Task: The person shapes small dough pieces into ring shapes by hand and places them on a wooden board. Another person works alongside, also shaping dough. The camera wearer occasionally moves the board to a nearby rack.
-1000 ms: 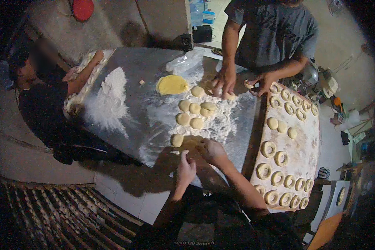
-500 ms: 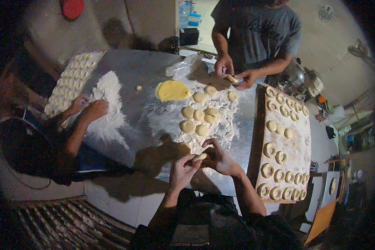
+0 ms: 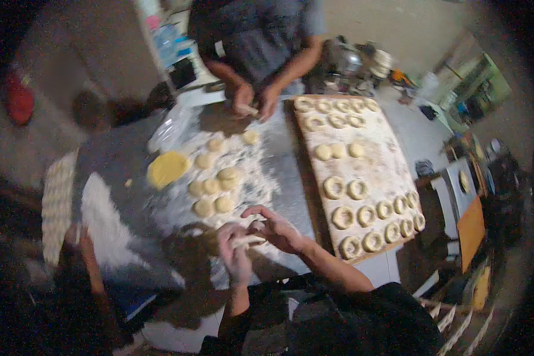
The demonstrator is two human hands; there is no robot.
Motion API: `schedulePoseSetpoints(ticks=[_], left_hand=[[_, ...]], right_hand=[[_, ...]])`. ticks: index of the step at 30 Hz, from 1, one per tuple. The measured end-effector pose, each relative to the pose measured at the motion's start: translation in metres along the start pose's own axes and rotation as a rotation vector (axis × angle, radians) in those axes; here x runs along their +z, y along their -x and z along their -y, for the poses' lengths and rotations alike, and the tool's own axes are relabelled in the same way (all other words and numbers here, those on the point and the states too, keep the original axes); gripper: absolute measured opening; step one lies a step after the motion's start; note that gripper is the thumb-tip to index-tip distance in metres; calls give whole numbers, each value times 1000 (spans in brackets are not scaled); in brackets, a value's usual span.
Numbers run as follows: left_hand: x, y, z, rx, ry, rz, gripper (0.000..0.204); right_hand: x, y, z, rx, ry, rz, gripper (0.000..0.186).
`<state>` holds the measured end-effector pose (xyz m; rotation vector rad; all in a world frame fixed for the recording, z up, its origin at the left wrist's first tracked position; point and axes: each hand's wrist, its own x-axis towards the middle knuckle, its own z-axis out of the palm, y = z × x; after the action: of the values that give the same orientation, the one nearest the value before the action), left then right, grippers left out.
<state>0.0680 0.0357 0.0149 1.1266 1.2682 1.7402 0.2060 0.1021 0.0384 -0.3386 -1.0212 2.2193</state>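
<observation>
My left hand [image 3: 234,249], dusted with flour, is closed on a pale piece of dough [image 3: 248,240] at the near edge of the steel table. My right hand [image 3: 273,228] grips the same piece from the right, its index finger raised and curved. Both hands are a little blurred. Beyond them several flattened dough rounds [image 3: 222,204] lie in scattered flour [image 3: 261,190], with a yellow mound of dough [image 3: 167,169] and a crumpled clear bag [image 3: 167,130] to their left. On the right, a floured board [image 3: 377,166] carries dough rings [image 3: 335,187] and a few plain rounds [image 3: 356,149].
Across the table [image 3: 130,154] a co-worker's hands [image 3: 252,104] hold dough. Another worker's hand [image 3: 80,237] is at the left by a flour pile [image 3: 104,219] and a tray of small pieces [image 3: 58,202]. Kitchenware [image 3: 350,62] stands behind; shelving with orange panels [image 3: 469,231] at right.
The view has turned right. My hands have come together on a piece of dough since a second ago. The co-worker opposite has brought both hands together on dough.
</observation>
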Motion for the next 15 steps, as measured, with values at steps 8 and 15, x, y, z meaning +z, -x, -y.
schedulePoseSetpoints(ticks=[8, 15], left_hand=[[114, -14, 0, 14, -236, 57, 38], [248, 3, 4, 94, -7, 112, 32]], right_hand=[[-41, 52, 75, -3, 533, -214, 59], [-133, 127, 124, -238, 263, -501, 47]])
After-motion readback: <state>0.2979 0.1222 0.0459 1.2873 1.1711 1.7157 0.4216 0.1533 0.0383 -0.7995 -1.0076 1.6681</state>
